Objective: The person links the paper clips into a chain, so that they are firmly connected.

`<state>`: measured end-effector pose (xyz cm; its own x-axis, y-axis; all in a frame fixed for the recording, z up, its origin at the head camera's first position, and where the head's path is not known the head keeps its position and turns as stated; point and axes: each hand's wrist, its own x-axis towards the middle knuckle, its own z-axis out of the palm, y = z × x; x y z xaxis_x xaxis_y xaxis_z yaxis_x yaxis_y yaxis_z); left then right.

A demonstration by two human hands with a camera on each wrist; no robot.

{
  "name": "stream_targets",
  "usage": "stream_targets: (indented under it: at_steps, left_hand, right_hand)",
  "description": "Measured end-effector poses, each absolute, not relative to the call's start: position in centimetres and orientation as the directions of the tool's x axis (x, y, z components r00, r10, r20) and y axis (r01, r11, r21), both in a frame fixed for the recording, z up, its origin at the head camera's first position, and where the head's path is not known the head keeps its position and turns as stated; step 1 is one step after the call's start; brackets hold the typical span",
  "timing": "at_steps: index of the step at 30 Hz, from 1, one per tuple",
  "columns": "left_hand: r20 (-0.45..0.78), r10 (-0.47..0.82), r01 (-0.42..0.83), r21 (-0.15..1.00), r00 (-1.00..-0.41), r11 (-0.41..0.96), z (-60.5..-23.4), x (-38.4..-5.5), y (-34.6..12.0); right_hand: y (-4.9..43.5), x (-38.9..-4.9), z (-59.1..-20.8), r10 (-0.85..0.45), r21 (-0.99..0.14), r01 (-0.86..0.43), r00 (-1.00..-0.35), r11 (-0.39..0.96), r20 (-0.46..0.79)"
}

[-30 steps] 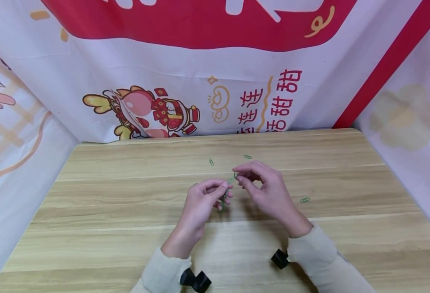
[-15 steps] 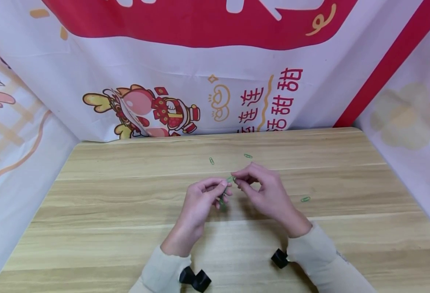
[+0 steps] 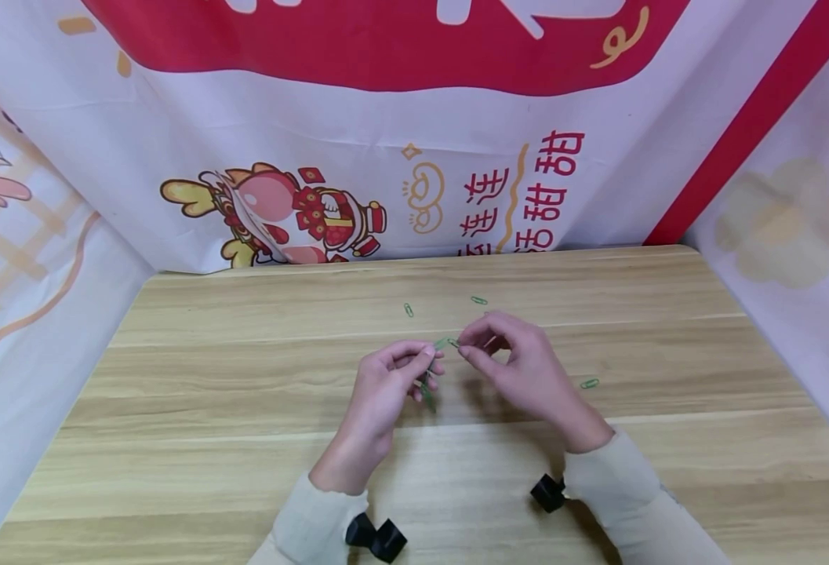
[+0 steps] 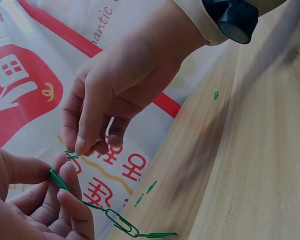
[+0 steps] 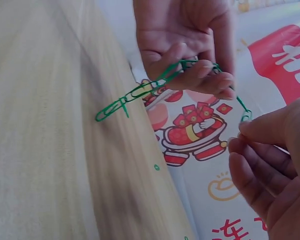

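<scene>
A chain of linked green paper clips (image 4: 121, 222) hangs from my left hand (image 3: 386, 388), which pinches one of its upper clips between thumb and index finger. In the right wrist view the chain (image 5: 140, 91) passes across the left fingers and dangles past them. My right hand (image 3: 516, 365), to the right, pinches a small green paper clip (image 5: 246, 116) with thumb and index fingertips. That clip lies at the chain's upper end; whether the two are hooked together is too small to tell. Both hands are raised over the table.
Loose green paper clips lie on the wooden table (image 3: 245, 408): one paper clip (image 3: 409, 310) and another paper clip (image 3: 479, 300) beyond the hands, and a paper clip (image 3: 590, 384) right of the right hand. A printed cloth (image 3: 358, 125) stands behind the table.
My right hand first came closer to the left fingers, then drew slightly back to the right, still pinching the paper clip. The left hand has barely moved; the chain below it swings a little.
</scene>
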<state>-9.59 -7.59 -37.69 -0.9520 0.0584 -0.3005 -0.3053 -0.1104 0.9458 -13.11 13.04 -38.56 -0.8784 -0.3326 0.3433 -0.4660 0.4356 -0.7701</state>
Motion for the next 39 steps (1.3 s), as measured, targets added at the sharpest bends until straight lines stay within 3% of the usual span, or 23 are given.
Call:
stream_targets:
  at_steps: [5, 18, 33, 39]
  left_hand:
    - [-0.307, 0.054, -0.311, 0.945, -0.950, -0.101, -37.7, -9.6, -7.6]
    - [-0.297, 0.066, -0.302, 0.951, -0.953, -0.069, -38.1, -9.6, -7.6]
    - [-0.206, 0.113, -0.200, 0.978, -0.972, 0.056, -38.0, -9.3, -7.4]
    - [-0.194, 0.107, -0.188, 0.980, -0.975, 0.068, -37.9, -9.2, -7.3]
  right_hand:
    - [13.5, -13.2, -38.1, -0.316, -0.818, -0.384, -0.912, 0.429, 0.262]
    - [14.4, -13.2, -37.2, -0.269, -0.881, -0.309, -0.938, 0.358, 0.220]
    - [13.8, -12.7, -36.6, -0.371, -0.872, -0.354, -0.902, 0.339, 0.222]
    - [14.5, -12.6, -36.9, -0.330, -0.865, -0.309, -0.927, 0.395, 0.181]
